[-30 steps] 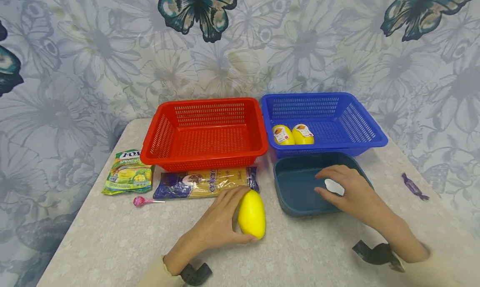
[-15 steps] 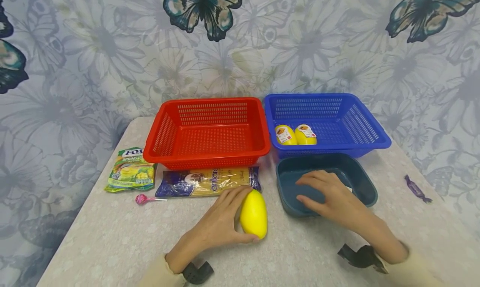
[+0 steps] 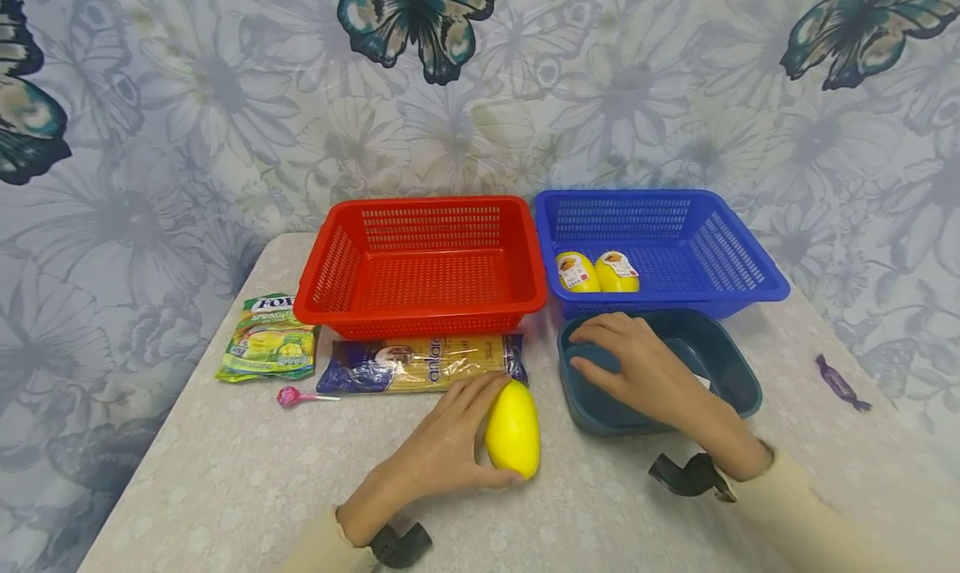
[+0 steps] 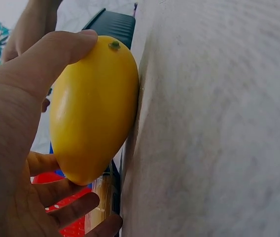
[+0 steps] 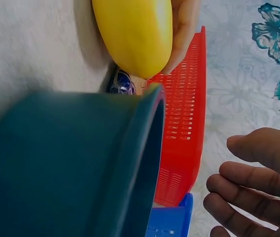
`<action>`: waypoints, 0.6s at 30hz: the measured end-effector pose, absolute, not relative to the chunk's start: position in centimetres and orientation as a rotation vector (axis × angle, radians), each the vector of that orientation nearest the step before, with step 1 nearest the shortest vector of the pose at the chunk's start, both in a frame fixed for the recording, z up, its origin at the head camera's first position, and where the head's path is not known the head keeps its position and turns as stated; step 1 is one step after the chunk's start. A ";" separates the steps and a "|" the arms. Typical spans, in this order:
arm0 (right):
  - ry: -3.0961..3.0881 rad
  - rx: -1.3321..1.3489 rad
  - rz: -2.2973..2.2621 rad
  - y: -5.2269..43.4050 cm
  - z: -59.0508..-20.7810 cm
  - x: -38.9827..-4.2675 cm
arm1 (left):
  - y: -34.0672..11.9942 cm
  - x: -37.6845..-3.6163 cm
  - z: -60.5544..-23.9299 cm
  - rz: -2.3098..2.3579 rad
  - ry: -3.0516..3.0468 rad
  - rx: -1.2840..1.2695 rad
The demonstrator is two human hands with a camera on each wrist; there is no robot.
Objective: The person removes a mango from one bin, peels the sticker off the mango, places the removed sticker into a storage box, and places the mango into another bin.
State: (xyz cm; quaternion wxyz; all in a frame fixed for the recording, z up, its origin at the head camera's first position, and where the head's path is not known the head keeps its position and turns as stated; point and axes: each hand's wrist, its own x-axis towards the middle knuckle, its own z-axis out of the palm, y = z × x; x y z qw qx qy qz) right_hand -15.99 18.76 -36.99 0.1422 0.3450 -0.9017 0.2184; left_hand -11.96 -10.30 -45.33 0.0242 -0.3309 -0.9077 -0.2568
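My left hand [image 3: 480, 431] grips a smooth yellow fruit [image 3: 513, 428] that lies on the table in front of the spaghetti packet [image 3: 420, 362]. In the left wrist view the thumb and fingers curl round the fruit [image 4: 93, 108], which touches the tabletop. My right hand [image 3: 600, 352] hovers with relaxed fingers over the left part of the dark teal tub [image 3: 731, 365] and holds nothing. The right wrist view shows the tub wall [image 5: 71, 163], the fruit [image 5: 135, 34] beyond it and my loosely bent fingers [image 5: 248, 177].
An empty red basket [image 3: 420, 261] and a blue basket [image 3: 742, 265] with two labelled yellow fruits [image 3: 596, 271] stand at the back. A green sweets bag [image 3: 268, 338], a pink lollipop [image 3: 288, 397] and a purple wrapped sweet [image 3: 842, 383] lie on the table.
My right hand has slid left across the teal tub, from its right part to its left side, uncovering a small white thing. The left hand stays on the yellow fruit.
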 end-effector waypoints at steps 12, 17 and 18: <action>-2.608 0.999 0.593 17.4 -36.3 -19.0 | -10.3 -12.0 -45.6 -0.749 -2.781 -1.056; -2.613 1.015 0.597 16.8 -36.1 -19.9 | -10.4 -12.0 -45.6 -0.752 -2.774 -1.070; -2.616 1.016 0.592 16.8 -36.1 -20.1 | -10.4 -12.0 -45.6 -0.754 -2.773 -1.070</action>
